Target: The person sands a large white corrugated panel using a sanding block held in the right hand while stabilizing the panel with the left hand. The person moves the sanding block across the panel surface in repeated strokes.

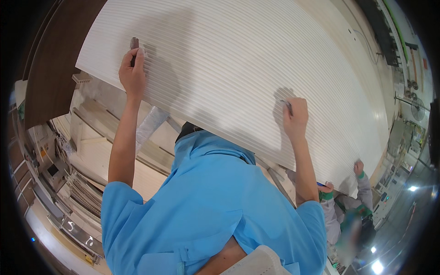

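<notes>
A large white panel with fine parallel ridges lies in front of me. Over its left part, my left hand is closed around a short dark brown piece with a rounded end; its exact kind is unclear. My right hand is closed near the panel's near edge, toward the right. From its fingers pokes the tip of a small thin dark tool, mostly hidden in the grip. Both hands cast shadows on the ridges; whether either tool touches the surface I cannot tell.
At the panel's right end works another person in grey sleeves with green cuffs, one hand on the panel and the other near a blue item. A dark brown board stands at the left. Wooden strips are stacked lower left.
</notes>
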`<state>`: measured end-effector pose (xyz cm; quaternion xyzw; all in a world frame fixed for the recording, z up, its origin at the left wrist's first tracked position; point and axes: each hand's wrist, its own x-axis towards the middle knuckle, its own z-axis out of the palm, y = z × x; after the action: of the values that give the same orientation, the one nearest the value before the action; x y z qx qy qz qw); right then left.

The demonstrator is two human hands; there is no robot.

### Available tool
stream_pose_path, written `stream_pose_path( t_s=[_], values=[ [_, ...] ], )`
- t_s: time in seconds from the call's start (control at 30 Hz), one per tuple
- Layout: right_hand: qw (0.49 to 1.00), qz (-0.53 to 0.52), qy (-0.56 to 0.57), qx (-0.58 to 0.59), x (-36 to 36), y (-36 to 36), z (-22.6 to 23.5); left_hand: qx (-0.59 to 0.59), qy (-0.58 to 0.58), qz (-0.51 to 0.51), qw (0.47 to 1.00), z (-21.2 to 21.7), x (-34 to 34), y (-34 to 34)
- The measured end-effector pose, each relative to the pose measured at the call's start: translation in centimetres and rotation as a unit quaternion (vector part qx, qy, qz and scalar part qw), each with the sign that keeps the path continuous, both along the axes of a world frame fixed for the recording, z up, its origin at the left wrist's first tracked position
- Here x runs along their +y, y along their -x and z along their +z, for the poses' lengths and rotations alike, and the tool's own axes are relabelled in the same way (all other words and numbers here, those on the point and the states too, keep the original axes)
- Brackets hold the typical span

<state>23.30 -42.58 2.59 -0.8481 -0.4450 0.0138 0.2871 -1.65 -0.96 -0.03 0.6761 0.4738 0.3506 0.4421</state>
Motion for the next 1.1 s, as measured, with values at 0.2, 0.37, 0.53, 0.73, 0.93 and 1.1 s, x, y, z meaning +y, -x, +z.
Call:
stream_pose_path(
  t_s=[0.2,0.37,0.53,0.73,0.93,1.1],
  values=[
    [0.992,0.037,0.012,-0.120,2.7,1.1,-0.3,-0.082,0.007,0.005,0.997,-0.8,1.5,1.3],
    [0.988,0.045,0.008,-0.148,5.9,1.9,-1.6,0.077,-0.084,0.088,0.990,-0.1,4.4,3.0],
    [0.986,0.100,-0.030,-0.133,20.7,5.1,-3.2,0.113,-0.116,0.078,0.984,-0.1,3.3,2.4],
    [0.971,0.200,-0.051,-0.120,36.4,7.8,-2.8,0.133,-0.180,0.069,0.972,0.0,4.1,2.3],
    [0.978,0.119,0.009,-0.171,12.0,2.3,-4.3,0.130,-0.200,0.047,0.970,-0.4,3.8,2.5],
    [0.979,-0.009,0.065,-0.195,-7.0,-0.7,1.1,0.087,-0.129,0.046,0.987,-0.2,3.8,2.2]
  ],
)
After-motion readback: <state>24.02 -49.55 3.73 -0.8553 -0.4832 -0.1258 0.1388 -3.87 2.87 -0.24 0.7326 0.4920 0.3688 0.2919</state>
